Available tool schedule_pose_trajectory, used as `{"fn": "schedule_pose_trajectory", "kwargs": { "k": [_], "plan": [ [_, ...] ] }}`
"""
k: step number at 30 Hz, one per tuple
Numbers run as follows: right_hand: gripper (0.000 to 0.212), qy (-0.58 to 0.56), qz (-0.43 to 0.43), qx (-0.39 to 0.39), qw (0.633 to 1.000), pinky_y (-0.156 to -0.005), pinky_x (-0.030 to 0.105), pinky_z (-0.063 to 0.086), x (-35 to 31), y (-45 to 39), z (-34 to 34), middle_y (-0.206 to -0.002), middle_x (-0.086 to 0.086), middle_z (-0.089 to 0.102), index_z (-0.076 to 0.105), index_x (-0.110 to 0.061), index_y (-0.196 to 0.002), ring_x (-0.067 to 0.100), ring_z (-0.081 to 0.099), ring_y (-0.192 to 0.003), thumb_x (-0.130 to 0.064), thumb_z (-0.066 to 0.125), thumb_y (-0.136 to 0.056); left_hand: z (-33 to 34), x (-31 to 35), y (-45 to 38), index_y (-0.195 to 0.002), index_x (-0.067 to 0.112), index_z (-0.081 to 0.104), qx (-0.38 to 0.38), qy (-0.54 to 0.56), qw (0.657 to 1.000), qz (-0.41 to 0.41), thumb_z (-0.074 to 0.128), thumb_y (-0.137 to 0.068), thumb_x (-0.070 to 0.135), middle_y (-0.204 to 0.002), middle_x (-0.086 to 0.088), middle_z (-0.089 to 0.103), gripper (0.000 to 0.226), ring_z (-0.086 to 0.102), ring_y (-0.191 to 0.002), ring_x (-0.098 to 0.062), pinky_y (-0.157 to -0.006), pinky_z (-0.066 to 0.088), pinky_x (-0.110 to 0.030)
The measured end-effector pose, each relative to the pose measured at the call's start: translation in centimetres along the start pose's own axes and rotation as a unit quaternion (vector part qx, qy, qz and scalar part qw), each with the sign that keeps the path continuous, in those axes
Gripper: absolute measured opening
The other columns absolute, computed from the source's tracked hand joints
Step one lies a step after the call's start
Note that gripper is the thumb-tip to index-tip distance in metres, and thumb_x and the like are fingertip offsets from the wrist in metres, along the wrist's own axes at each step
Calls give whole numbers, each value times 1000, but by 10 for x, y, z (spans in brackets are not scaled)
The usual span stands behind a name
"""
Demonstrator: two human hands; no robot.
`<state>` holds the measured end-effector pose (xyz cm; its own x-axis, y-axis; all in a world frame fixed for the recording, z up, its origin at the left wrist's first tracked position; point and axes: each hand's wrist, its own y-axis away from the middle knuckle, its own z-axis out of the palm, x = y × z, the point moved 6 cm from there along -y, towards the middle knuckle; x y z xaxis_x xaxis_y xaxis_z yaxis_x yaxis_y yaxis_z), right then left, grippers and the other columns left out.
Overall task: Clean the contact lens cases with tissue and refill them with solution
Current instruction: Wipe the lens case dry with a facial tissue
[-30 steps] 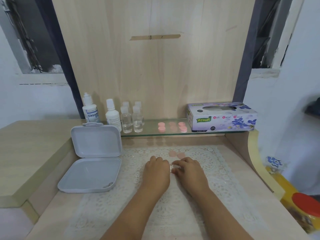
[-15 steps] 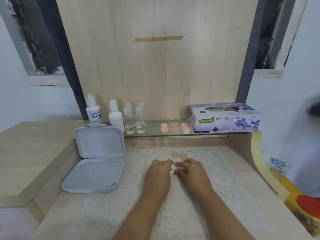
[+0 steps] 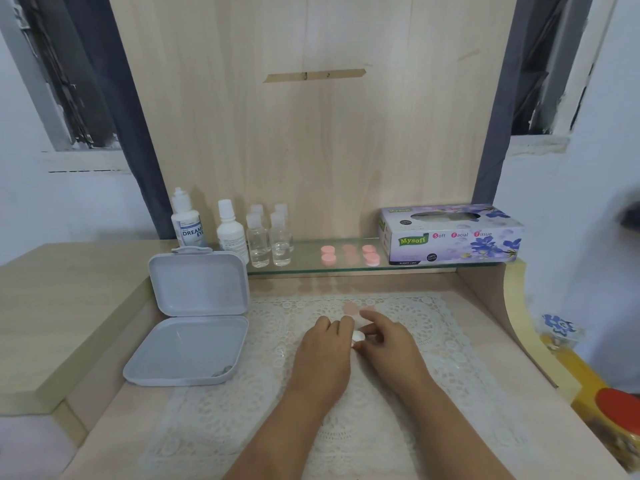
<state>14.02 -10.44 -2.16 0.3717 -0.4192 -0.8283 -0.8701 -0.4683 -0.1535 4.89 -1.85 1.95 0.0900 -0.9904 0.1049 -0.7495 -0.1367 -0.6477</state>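
My two hands meet over the lace mat (image 3: 346,427) that covers the table (image 3: 114,434). My left hand (image 3: 323,355) rests knuckles up with its fingers curled, and my right hand (image 3: 388,344) curls in from the other side; between their fingertips they pinch a small white piece (image 3: 357,337), though I cannot tell whether it is a wad of tissue or part of a lens case. Just beyond my fingers two pale pink caps (image 3: 358,310) lie on the mat. To the left an open grey box (image 3: 194,323) sits with its lid propped up. Farther back, on the glass shelf (image 3: 311,263), stand two white solution bottles (image 3: 207,226), some small clear bottles (image 3: 270,237), a cluster of pink lens cases (image 3: 349,254) and, on the right, a tissue box (image 3: 450,233).
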Motion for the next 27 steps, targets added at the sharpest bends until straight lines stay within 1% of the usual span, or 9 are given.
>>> {"fn": "schedule_pose_trajectory", "kwargs": {
  "k": [5, 7, 9, 11, 13, 15, 19, 22, 27],
  "plan": [
    [49, -17, 12, 5, 1000, -90, 32, 49, -1, 3, -1, -101, -11, 63, 51, -32, -129, 5, 57, -98, -15, 65, -85, 8, 1, 1, -73, 22, 58, -21, -11, 1000, 17, 80, -38, 3, -58, 11, 45, 46, 34, -52, -10, -50, 24, -17],
    [48, -21, 14, 4, 1000, -88, 32, 49, -2, 4, 0, -101, -11, 63, 50, -33, -127, 4, 57, -95, -16, 65, -85, 9, -4, 1, -87, 20, 59, -40, 7, 999, -27, 74, -59, 5, -70, 8, 46, 35, 33, -61, -10, -56, 26, -18],
    [47, -23, 13, 3, 1000, -84, 33, 51, -2, 4, 0, -101, -11, 64, 50, -34, -126, 3, 58, -92, -16, 65, -85, 17, -18, -1, -108, 20, 52, -100, 94, 985, -106, 53, -87, 9, -91, 4, 46, 24, 45, -79, -15, -66, 34, -24],
    [48, -23, 15, 3, 1000, -85, 34, 51, -2, 5, 0, -101, -12, 64, 50, -33, -127, 3, 58, -93, -15, 65, -85, 23, -33, 3, -108, 22, 49, -116, 254, 935, -218, 48, -94, 11, -103, 4, 51, 19, 51, -93, -14, -74, 40, -23],
    [50, -25, 20, 3, 999, -86, 36, 51, -1, 5, 0, -100, -13, 64, 51, -34, -126, 3, 59, -93, -14, 67, -84, 21, -49, 6, -102, 22, 52, -38, 392, 863, -316, 54, -93, 7, -101, 7, 56, 18, 55, -95, -13, -75, 42, -21],
    [51, -28, 25, 2, 999, -86, 37, 52, -1, 5, 0, -99, -14, 65, 50, -35, -126, 3, 59, -92, -15, 69, -82, 13, -62, 8, -101, 22, 54, 48, 409, 837, -361, 58, -91, 7, -97, 10, 58, 19, 56, -95, -11, -76, 42, -20],
    [53, -33, 23, 0, 999, -81, 31, 51, -3, 5, -1, -96, -14, 66, 50, -35, -125, 2, 60, -88, -17, 73, -80, 9, -48, -4, -101, 20, 59, 29, 380, 879, -287, 63, -88, 7, -95, 12, 59, 19, 56, -90, 0, -74, 42, -11],
    [52, -43, 18, -3, 999, -71, 21, 45, -4, 6, -3, -94, -13, 67, 50, -32, -124, -2, 60, -82, -14, 72, -81, 12, -28, -14, -91, 16, 61, -19, 296, 931, -213, 61, -88, 10, -92, 11, 54, 6, 52, -84, -3, -73, 39, -10],
    [51, -45, 25, 0, 999, -74, 23, 49, -3, 7, -3, -94, -9, 63, 51, -29, -125, 1, 61, -83, -11, 70, -81, 28, -14, -20, -110, 12, 65, -137, 118, 976, -125, 50, -97, 20, -105, -2, 50, 22, 50, -101, -17, -81, 44, -28]
  ]
}}
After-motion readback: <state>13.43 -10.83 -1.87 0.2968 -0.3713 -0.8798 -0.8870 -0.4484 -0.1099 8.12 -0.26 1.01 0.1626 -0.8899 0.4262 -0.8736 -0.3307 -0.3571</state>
